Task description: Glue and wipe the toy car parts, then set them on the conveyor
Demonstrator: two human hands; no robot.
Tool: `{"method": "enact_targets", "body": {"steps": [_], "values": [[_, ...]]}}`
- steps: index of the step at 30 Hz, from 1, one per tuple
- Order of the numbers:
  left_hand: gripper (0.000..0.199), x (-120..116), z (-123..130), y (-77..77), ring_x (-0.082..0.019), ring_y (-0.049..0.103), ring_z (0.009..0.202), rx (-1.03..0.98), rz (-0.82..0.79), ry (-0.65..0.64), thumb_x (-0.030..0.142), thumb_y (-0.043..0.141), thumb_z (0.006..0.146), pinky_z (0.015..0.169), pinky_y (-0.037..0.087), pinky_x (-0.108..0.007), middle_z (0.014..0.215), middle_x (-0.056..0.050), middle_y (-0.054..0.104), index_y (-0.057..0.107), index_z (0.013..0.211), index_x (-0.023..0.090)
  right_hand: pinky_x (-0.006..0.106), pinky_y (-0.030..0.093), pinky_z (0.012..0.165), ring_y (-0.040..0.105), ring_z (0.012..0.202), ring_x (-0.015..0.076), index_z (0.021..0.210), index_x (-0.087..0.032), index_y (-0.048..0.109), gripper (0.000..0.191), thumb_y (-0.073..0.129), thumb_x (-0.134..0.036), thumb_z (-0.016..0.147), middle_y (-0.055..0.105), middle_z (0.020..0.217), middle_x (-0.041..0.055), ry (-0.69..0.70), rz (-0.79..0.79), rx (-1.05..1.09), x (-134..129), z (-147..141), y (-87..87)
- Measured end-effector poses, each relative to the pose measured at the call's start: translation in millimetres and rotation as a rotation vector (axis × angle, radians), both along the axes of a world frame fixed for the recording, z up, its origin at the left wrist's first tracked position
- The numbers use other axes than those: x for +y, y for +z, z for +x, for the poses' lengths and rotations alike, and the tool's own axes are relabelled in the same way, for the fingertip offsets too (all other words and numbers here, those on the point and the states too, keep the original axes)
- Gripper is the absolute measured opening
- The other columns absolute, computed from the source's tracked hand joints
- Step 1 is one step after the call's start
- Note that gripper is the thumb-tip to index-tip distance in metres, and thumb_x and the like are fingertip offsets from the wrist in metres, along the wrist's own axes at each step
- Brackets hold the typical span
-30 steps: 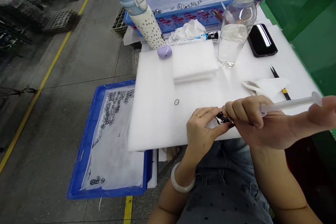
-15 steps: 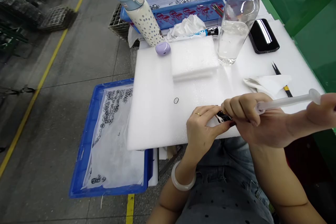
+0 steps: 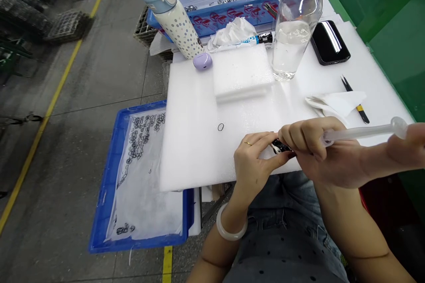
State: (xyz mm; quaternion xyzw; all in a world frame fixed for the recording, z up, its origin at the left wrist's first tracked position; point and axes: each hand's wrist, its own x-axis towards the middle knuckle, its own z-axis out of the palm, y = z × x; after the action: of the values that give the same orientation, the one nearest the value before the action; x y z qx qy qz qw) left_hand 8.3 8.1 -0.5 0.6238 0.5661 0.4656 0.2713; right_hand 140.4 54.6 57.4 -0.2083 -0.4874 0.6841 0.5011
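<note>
My left hand (image 3: 253,161) pinches a small glossy black part with a white area (image 3: 279,146) at the front edge of the white foam sheet (image 3: 192,150). My right hand (image 3: 318,154) is closed around a translucent syringe (image 3: 365,132), its plunger pointing right with the thumb at its end. The syringe's barrel and tip are hidden by my fingers, which meet those of my left hand at the black part. A thin black ring (image 3: 221,127) lies on the foam, left of my hands.
A foam block (image 3: 242,73), purple case (image 3: 202,61), patterned bottle (image 3: 179,28), clear liquid bottle (image 3: 290,48), phone (image 3: 330,42), tweezers (image 3: 355,99) and white cloth (image 3: 337,102) are on the table. A blue tray (image 3: 109,185) with many black rings sits lower left.
The view has shifted slightly, so the table items appear a little further left. Both hands keep the same grip, and the plunger looks about the same.
</note>
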Motion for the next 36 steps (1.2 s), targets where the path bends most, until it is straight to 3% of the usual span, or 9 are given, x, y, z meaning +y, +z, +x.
{"method": "enact_targets", "body": {"steps": [10, 30, 36], "values": [[0.023, 0.4, -0.3, -0.7, -0.022, 0.067, 0.097, 0.005, 0.008, 0.002, 0.037, 0.082, 0.077, 0.088, 0.052, -0.038, 0.098, -0.004, 0.077, 0.075, 0.093, 0.022, 0.031, 0.025, 0.052, 0.031, 0.049, 0.0124, 0.047, -0.019, 0.039, 0.074, 0.052, -0.087, 0.074, 0.026, 0.046, -0.0011, -0.025, -0.083, -0.019, -1.8, -1.4, 4.1], [0.025, 0.3, -0.8, -1.8, -0.022, 0.068, 0.099, 0.015, 0.014, 0.001, 0.04, 0.079, 0.079, 0.089, 0.053, -0.038, 0.1, -0.004, 0.077, 0.075, 0.097, 0.023, 0.031, 0.025, 0.052, 0.029, 0.048, 0.0114, 0.045, -0.019, 0.036, 0.076, 0.048, -0.088, 0.076, 0.025, 0.044, -0.0018, -0.06, -0.045, -0.03, -3.1, 1.4, 7.2], [0.026, 0.2, -1.3, -2.9, -0.023, 0.068, 0.099, 0.023, 0.019, 0.003, 0.042, 0.079, 0.079, 0.089, 0.054, -0.041, 0.1, -0.004, 0.077, 0.075, 0.097, 0.024, 0.03, 0.022, 0.049, 0.027, 0.048, 0.0118, 0.046, -0.02, 0.035, 0.075, 0.042, -0.088, 0.079, 0.025, 0.045, -0.0012, -0.138, -0.01, -0.055, -4.7, -2.1, 2.9]]}}
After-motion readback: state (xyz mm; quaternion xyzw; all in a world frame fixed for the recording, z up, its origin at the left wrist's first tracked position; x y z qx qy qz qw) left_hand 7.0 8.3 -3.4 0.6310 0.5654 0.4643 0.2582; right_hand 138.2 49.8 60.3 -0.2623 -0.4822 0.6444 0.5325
